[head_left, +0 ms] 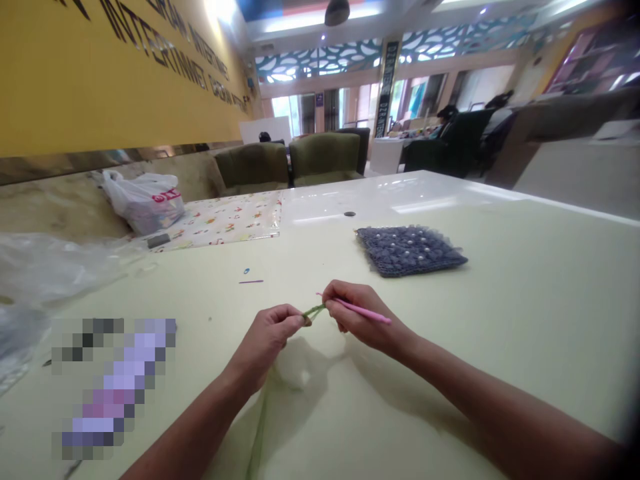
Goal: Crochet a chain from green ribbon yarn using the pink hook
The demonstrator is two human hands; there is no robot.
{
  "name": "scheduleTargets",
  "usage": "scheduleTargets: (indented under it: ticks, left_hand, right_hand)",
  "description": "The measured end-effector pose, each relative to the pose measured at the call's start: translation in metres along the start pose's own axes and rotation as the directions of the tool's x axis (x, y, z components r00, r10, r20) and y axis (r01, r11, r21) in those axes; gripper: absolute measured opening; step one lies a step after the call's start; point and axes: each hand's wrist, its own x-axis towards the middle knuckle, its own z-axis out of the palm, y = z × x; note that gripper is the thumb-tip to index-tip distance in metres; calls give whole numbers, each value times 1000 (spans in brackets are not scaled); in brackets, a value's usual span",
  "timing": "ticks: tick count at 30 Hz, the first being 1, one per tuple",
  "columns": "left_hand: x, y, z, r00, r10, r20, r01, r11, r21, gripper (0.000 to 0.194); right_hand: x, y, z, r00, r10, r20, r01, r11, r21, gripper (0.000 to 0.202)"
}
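Observation:
A pink crochet hook (363,311) lies in the grip of my right hand (357,313), its handle pointing back over the wrist and its tip showing past the fingers. Between my two hands stretches a short piece of green yarn work (314,310). My left hand (280,327) pinches its left end, while the fingers of my right hand close on the other end. A loose green strand (260,427) hangs below my left hand toward the near edge. Both hands are raised a little above the pale table (500,320).
A dark blue knitted piece with white beads (410,251) lies beyond my right hand. At left are a thin purple stick (251,281), a small blue ring (247,271), a blurred purple object (125,380), clear plastic (65,267) and a white carrier bag (150,200). People sit farther back.

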Motion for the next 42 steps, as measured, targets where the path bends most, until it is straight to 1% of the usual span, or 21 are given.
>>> scheduleTargets:
  ticks: [5,11,13,16,18,20,25,29,32,34,36,38,42]
  left_hand:
    - [-1,-3,-1,998,47,42,-43,995,-95,13]
    - [2,-1,-6,989,86,117,-82,996,-39,18]
    - [2,-1,-7,985,72,160,-62,996,-65,18]
    - [1,1,-5,979,-7,206,37,989,-141,19]
    - [-1,2,-4,983,-36,179,64,986,-153,20]
    - [-2,3,-4,990,-31,134,50,989,-139,19]
    - [-3,3,-3,996,-41,83,44,999,-29,21]
    - [-2,2,-4,997,65,41,-69,993,91,23]
    - [-1,2,-5,990,121,68,-130,981,143,21]
    - [-1,1,-4,989,97,115,-110,987,118,20]
    - [-2,1,-3,988,45,148,-56,995,77,21]
    - [-4,1,-2,989,8,148,-14,999,38,21]
    - [-5,3,-1,991,-20,130,25,999,-41,15]
  right_hand:
    - [2,1,-5,1000,-4,16,5,999,-52,13]
    - [2,1,-8,997,-66,27,69,989,-131,12]
    - [3,1,-7,997,-76,26,78,988,-130,12]
    - [3,1,-6,997,-79,25,82,989,-121,12]
    - [3,0,-6,997,-76,26,78,991,-111,13]
    - [2,0,-5,996,-80,28,82,991,-102,13]
    - [2,0,-5,995,-92,28,94,991,-94,13]
    - [2,0,-5,997,-79,25,81,993,-89,12]
    - [2,-1,-5,997,-74,23,76,993,-90,13]
    - [2,-1,-5,997,-73,28,75,993,-91,13]
    - [2,-1,-4,997,-76,31,79,993,-92,13]
    - [2,-1,-4,996,-81,32,83,992,-92,13]
    - [2,-1,-3,996,-78,36,81,992,-94,13]
